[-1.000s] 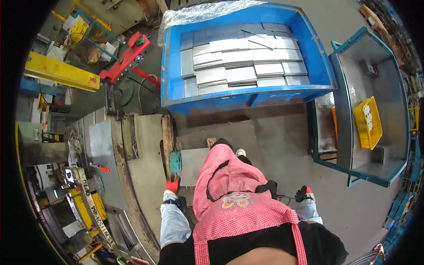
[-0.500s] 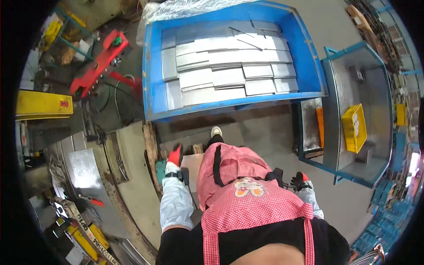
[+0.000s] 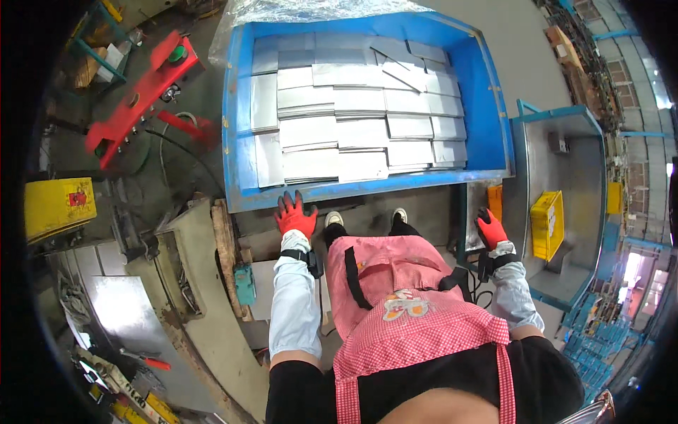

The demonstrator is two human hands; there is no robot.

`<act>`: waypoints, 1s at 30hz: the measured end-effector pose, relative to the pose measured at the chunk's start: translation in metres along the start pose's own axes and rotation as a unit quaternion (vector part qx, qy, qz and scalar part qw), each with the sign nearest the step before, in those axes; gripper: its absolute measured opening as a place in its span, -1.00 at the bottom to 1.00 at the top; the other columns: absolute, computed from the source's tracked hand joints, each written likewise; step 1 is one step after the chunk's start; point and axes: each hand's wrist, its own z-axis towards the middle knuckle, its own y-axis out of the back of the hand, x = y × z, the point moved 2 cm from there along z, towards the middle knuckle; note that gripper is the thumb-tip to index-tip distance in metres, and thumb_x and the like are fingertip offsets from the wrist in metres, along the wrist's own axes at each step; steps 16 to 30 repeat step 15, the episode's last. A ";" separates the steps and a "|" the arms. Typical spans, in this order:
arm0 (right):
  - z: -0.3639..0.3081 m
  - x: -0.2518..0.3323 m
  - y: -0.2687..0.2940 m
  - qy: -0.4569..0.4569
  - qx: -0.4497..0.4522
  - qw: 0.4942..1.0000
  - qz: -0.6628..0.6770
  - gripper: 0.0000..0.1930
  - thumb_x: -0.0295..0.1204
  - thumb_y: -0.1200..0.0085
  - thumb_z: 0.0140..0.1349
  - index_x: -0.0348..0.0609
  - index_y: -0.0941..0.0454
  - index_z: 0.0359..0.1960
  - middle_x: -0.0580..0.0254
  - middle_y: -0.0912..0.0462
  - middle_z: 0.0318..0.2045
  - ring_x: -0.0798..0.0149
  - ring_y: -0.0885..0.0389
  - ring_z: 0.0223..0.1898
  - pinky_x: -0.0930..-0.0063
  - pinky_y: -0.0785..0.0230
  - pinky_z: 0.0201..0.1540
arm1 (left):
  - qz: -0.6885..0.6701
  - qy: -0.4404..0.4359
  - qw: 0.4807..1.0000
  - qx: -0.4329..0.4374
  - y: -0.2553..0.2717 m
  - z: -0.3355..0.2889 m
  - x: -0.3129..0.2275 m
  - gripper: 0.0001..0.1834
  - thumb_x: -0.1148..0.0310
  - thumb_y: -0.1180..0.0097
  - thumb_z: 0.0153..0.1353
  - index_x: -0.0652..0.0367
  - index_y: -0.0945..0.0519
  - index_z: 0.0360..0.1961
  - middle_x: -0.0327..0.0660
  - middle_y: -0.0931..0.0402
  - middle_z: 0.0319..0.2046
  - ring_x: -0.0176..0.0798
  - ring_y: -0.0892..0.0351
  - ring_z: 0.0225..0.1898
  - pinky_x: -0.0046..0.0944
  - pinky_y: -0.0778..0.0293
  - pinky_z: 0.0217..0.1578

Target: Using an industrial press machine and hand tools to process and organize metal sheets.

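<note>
My left hand [image 3: 295, 218], in a red glove with dark fingertips, is open with its fingers spread. It is just in front of the near rim of a large blue bin [image 3: 367, 188]; whether the fingertips touch the rim I cannot tell. Flat grey metal plates [image 3: 360, 133] lie in overlapping stacks inside, with two thin dark strips [image 3: 401, 79] on top towards the back right. My right hand [image 3: 491, 230], gloved alike, is open and holds nothing that I can see. It is nearest the teal-framed metal cart, beside an orange container [image 3: 495, 203].
A teal-framed metal cart [image 3: 580, 159] stands right of the bin, holding a yellow basket [image 3: 547, 225]. Left are a red metal frame [image 3: 145, 99], a yellow box [image 3: 60, 206] and a bench with a shiny sheet [image 3: 123, 307] and red-handled pliers [image 3: 152, 360]. Clear plastic film [image 3: 304, 13] covers the bin's far edge.
Both hands have risen forward from beside my body, the left towards the bin's near rim and the right towards the cart. A second shoe has come into view.
</note>
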 end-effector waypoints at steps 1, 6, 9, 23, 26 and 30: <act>0.004 0.014 0.002 -0.001 0.015 1.000 0.006 -0.50 -0.30 -0.02 0.10 -0.18 -0.29 0.09 0.12 -0.55 -0.17 0.26 -0.52 -0.19 0.49 -0.32 -0.12 | 0.004 0.023 0.999 0.026 -0.006 0.006 0.002 -0.22 -0.17 0.08 0.01 -0.12 -0.10 0.24 -0.15 0.09 0.28 -0.05 0.20 0.31 0.14 0.12 0.18; 0.018 0.054 0.004 0.025 0.010 0.996 -0.086 -0.44 -0.23 -0.06 0.04 -0.23 -0.29 0.07 -0.11 -0.49 -0.11 0.04 -0.46 -0.04 0.34 -0.30 -0.05 | 0.017 0.048 0.995 0.089 -0.031 0.017 0.013 -0.20 -0.20 0.06 -0.03 -0.15 -0.11 0.24 -0.17 0.17 0.31 -0.06 0.30 0.33 0.12 0.18 0.21; 0.039 0.062 -0.005 0.005 0.049 0.996 -0.078 -0.41 -0.20 -0.07 0.02 -0.23 -0.28 0.08 -0.11 -0.49 -0.10 0.04 -0.46 -0.04 0.34 -0.29 -0.04 | 0.000 0.044 0.997 0.068 -0.036 0.016 0.015 -0.19 -0.18 0.03 -0.04 -0.15 -0.11 0.24 -0.17 0.18 0.31 -0.04 0.31 0.33 0.12 0.21 0.21; 0.098 0.056 -0.036 0.061 0.098 0.983 -0.143 -0.38 -0.16 -0.05 0.04 -0.08 -0.22 0.15 -0.15 -0.41 -0.02 0.17 -0.43 0.02 0.39 -0.23 0.06 | 0.007 0.032 0.997 0.066 -0.047 0.019 0.023 -0.13 -0.21 0.03 -0.03 -0.16 0.00 0.28 -0.15 0.27 0.32 0.02 0.38 0.33 0.17 0.27 0.21; 0.098 0.056 -0.036 0.061 0.098 0.983 -0.143 -0.38 -0.16 -0.05 0.04 -0.08 -0.22 0.15 -0.15 -0.41 -0.02 0.17 -0.43 0.02 0.39 -0.23 0.06 | 0.007 0.032 0.997 0.066 -0.047 0.019 0.023 -0.13 -0.21 0.03 -0.03 -0.16 0.00 0.28 -0.15 0.27 0.32 0.02 0.38 0.33 0.17 0.27 0.21; 0.098 0.056 -0.036 0.061 0.098 0.983 -0.143 -0.38 -0.16 -0.05 0.04 -0.08 -0.22 0.15 -0.15 -0.41 -0.02 0.17 -0.43 0.02 0.39 -0.23 0.06 | 0.007 0.032 0.997 0.066 -0.047 0.019 0.023 -0.13 -0.21 0.03 -0.03 -0.16 0.00 0.28 -0.15 0.27 0.32 0.02 0.38 0.33 0.17 0.27 0.21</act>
